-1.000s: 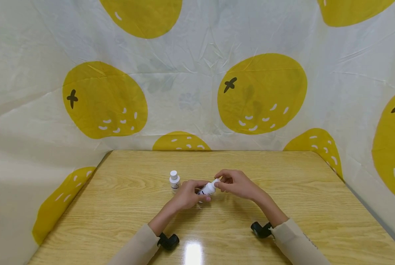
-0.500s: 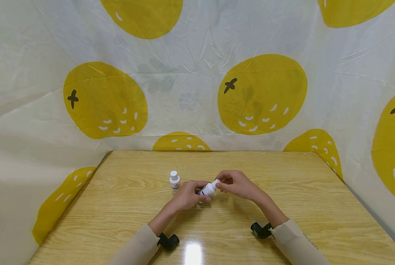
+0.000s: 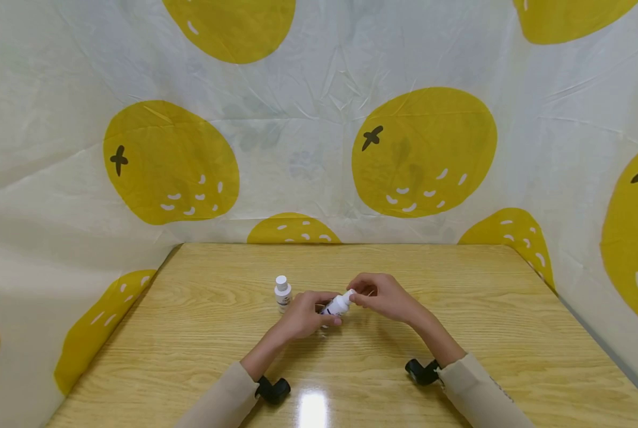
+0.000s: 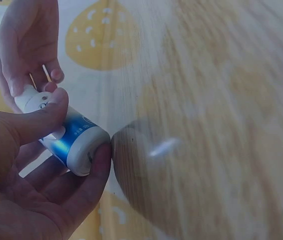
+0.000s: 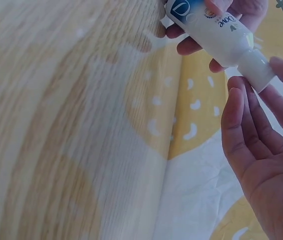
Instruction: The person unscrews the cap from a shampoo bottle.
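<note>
A small white and blue Dove bottle (image 5: 221,37) lies tilted in my left hand (image 3: 303,316), which grips its body with thumb and fingers. In the left wrist view one fingertip presses against the bottle's base. My right hand (image 3: 382,293) pinches the white cap (image 5: 255,70) between thumb and fingers; its other fingers stay clear of the bottle. The cap sits on the bottle's neck and points up and to the right in the head view. A second white bottle (image 3: 283,293), capped and upright, stands on the table just behind my left hand, its lower part partly covered.
The wooden table (image 3: 431,267) spreads around both hands, with a bright light reflection near its front. White cloth with large yellow fruit prints (image 3: 423,151) hangs along the back and sides. A black wrist device (image 3: 273,390) sits at the left cuff, another (image 3: 422,371) at the right.
My right hand's fingers shift slightly around the cap. The left hand and the bottle in it stay nearly still, and the standing bottle has not moved.
</note>
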Demonstrator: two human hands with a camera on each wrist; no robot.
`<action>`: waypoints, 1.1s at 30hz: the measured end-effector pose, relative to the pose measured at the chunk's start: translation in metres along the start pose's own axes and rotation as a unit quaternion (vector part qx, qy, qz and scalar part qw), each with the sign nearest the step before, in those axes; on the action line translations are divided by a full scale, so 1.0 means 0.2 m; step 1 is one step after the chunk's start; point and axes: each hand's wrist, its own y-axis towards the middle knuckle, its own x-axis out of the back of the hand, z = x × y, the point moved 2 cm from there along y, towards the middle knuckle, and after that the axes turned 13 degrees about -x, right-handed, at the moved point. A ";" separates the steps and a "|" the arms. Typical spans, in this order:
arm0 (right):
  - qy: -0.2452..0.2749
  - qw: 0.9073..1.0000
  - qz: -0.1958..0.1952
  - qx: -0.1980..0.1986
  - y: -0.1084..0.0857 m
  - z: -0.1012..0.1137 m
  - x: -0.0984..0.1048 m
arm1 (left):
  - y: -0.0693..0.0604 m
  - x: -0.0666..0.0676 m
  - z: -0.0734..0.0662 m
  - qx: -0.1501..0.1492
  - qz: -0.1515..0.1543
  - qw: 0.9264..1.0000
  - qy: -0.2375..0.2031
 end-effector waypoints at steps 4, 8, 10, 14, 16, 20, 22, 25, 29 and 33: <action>-0.007 1.000 -0.008 0.006 0.00 0.00 0.00 | 0.00 0.00 0.00 0.000 0.000 1.000 0.000; 0.000 1.000 -0.012 -0.006 0.00 0.00 0.00 | 0.00 0.00 0.00 -0.004 0.000 1.000 0.000; 0.007 1.000 -0.012 -0.010 0.00 0.00 0.00 | 0.00 0.00 0.00 -0.005 0.000 1.000 0.001; 0.007 1.000 -0.009 -0.002 0.00 0.00 0.00 | 0.00 0.00 0.00 -0.010 0.002 1.000 0.008; 0.002 1.000 -0.009 0.002 0.00 0.00 0.00 | 0.00 0.00 0.00 -0.012 0.002 1.000 0.013; -0.007 1.000 -0.012 0.003 0.00 0.00 0.01 | 0.01 0.00 0.00 -0.013 0.001 1.000 0.016; -0.008 1.000 -0.014 0.000 0.00 0.00 0.01 | 0.01 0.00 0.00 -0.011 0.000 1.000 0.017; -0.003 1.000 -0.013 -0.006 0.00 -0.01 0.00 | 0.01 0.00 0.00 -0.011 -0.001 1.000 0.016; 0.009 1.000 -0.006 -0.007 0.00 -0.01 0.00 | 0.00 0.00 0.00 -0.015 -0.003 1.000 0.017; 0.006 1.000 -0.005 -0.002 0.00 -0.01 0.00 | 0.00 0.00 0.00 -0.020 -0.003 1.000 0.019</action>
